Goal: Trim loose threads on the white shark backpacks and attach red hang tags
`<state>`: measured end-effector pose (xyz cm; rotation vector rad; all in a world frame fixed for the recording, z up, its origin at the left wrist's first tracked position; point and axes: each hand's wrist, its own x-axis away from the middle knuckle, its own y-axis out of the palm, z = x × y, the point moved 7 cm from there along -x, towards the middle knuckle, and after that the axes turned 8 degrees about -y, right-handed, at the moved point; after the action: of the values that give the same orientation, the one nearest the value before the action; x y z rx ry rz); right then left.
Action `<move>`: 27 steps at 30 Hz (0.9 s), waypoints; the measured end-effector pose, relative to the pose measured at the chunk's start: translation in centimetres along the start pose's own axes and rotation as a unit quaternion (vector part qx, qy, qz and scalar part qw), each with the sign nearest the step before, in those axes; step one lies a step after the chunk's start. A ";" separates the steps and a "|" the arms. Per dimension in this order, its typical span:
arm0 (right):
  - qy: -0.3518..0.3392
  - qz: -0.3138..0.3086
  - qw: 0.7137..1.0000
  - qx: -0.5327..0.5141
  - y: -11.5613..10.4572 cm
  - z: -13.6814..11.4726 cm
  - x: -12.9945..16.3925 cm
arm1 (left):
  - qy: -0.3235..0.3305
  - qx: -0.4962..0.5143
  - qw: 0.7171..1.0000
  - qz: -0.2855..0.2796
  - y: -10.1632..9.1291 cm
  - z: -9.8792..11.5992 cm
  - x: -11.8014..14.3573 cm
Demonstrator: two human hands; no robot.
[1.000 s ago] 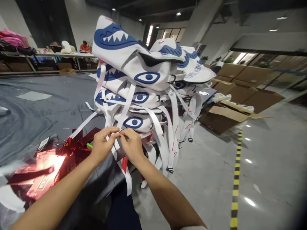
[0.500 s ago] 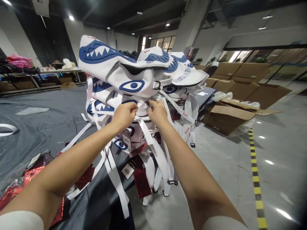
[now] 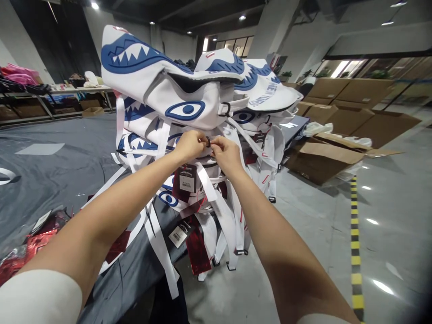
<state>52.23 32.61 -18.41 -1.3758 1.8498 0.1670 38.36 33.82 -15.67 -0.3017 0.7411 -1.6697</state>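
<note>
Short white sleeves above bare forearms.
Well back from the left hand, a curved hem edges plain cloth; behind the right hand, only a sliver shows; below both, a dark-clothed leg.

Ceiling lights shine above grey floor.

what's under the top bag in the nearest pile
More white bags with blue eyes and teeth are stacked under the top bag, straps hanging down. The left hand and right hand cover part of one; the faces between bags are hidden.
</note>
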 end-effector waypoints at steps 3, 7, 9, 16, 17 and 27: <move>0.011 0.058 0.998 -0.017 -1.9 0.0 0.0 | -0.025 0.057 0.994 -0.092 0.2 -0.4 -0.1; 0.093 0.129 0.975 -0.153 -2.9 0.5 0.2 | -0.033 0.195 0.957 -0.214 -0.6 -2.0 1.6; 0.107 0.159 0.959 -0.209 -2.6 0.3 0.2 | -0.029 0.257 0.949 -0.180 -1.3 -3.1 1.8; 0.031 0.098 0.937 -0.333 -0.3 -1.4 -0.9 | 0.106 0.302 0.942 0.100 -2.6 -3.6 1.7; 0.015 0.083 0.942 -0.324 -0.3 -1.6 -1.0 | 0.130 0.303 0.939 0.102 -2.5 -3.2 1.7; 0.046 -0.016 0.944 -0.325 0.4 -1.0 0.3 | 0.263 0.113 0.941 0.180 -3.0 -0.4 3.0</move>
<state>51.34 31.99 -18.10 -1.8756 1.9308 0.7626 34.99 31.27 -14.71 0.4417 0.9198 -1.4687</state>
